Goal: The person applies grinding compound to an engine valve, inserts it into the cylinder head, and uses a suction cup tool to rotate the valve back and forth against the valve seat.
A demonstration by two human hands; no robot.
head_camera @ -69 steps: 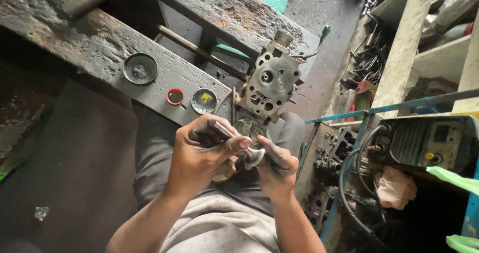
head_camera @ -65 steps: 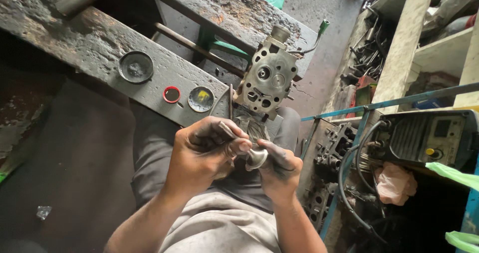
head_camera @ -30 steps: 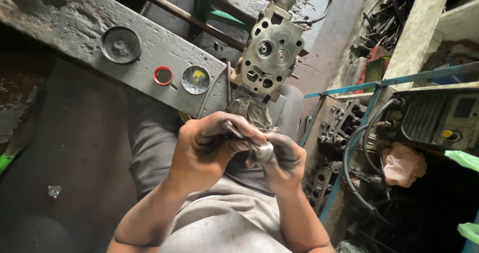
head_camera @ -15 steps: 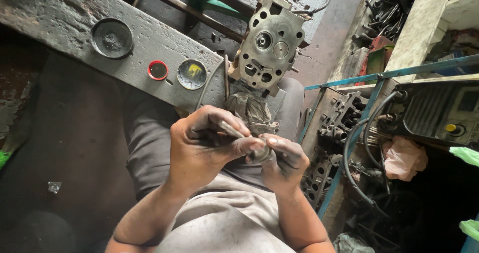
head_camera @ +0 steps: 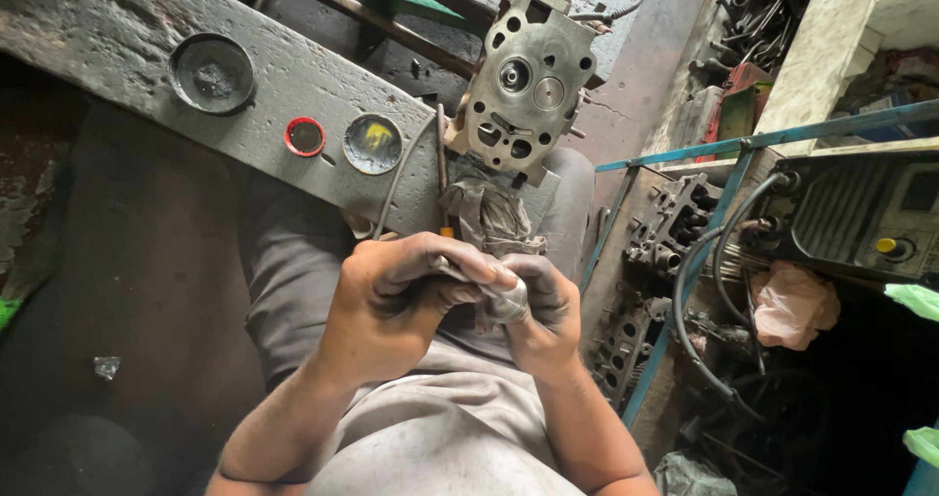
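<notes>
My left hand [head_camera: 391,300] and my right hand [head_camera: 543,310] meet over my lap, both greasy. Between them is a small metal engine valve [head_camera: 507,303]; only its round shiny head shows. The left fingers curl over its stem from the left. From the right, the other hand's fingers cup the head. Just beyond the hands, a grey cylinder head [head_camera: 528,75] stands upright with its ports facing me. A dirty rag [head_camera: 489,212] lies bunched below it.
A worn metal plank [head_camera: 117,26] crosses the upper left and carries a dark tin [head_camera: 210,70], a red-rimmed tin [head_camera: 305,136] and a tin of yellow paste [head_camera: 373,144]. At right are more cylinder heads [head_camera: 675,222], a welding machine [head_camera: 871,212], black cables [head_camera: 704,291] and a pink cloth [head_camera: 792,300].
Both hands have stayed together on the valve in my lap. The left fingers have shifted and closed further over it. The view has tilted, so the plank and cylinder head sit higher.
</notes>
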